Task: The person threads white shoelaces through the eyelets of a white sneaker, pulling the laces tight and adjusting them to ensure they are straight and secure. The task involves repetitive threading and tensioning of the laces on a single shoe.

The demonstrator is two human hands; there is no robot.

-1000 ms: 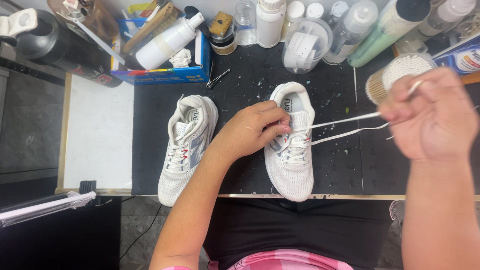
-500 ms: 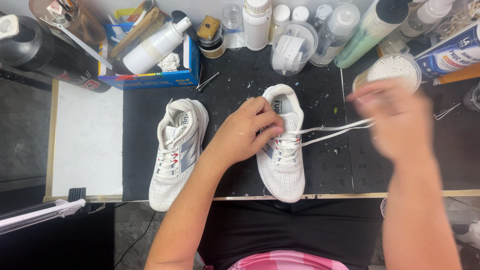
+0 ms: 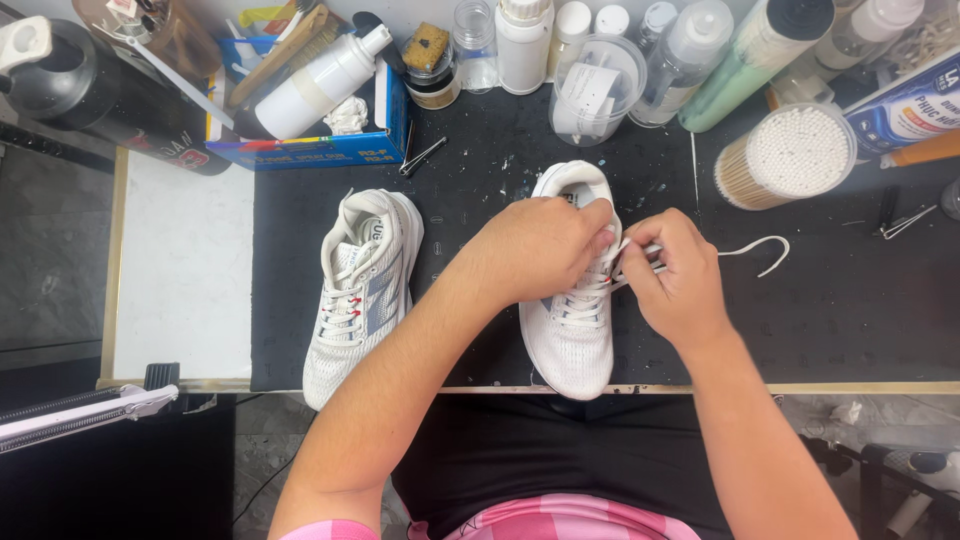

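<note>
A white lace (image 3: 745,250) is pinched between the fingertips of the right hand (image 3: 675,280), just right of the upper eyelets of a white sneaker (image 3: 572,320). The loose end of the lace is seen curling away to the right over the black mat (image 3: 480,170). The fingers of the left hand (image 3: 540,245) are pressed together and curled over the shoe's tongue and collar, so the lacing beneath is partly hidden. The sneaker is laid toe-near at the mat's near edge, between both hands. A second white sneaker (image 3: 360,290) is set well apart to the left, untouched. A tub of cotton swabs (image 3: 790,155) and bottles (image 3: 700,55) are ranged along the far side.
</note>
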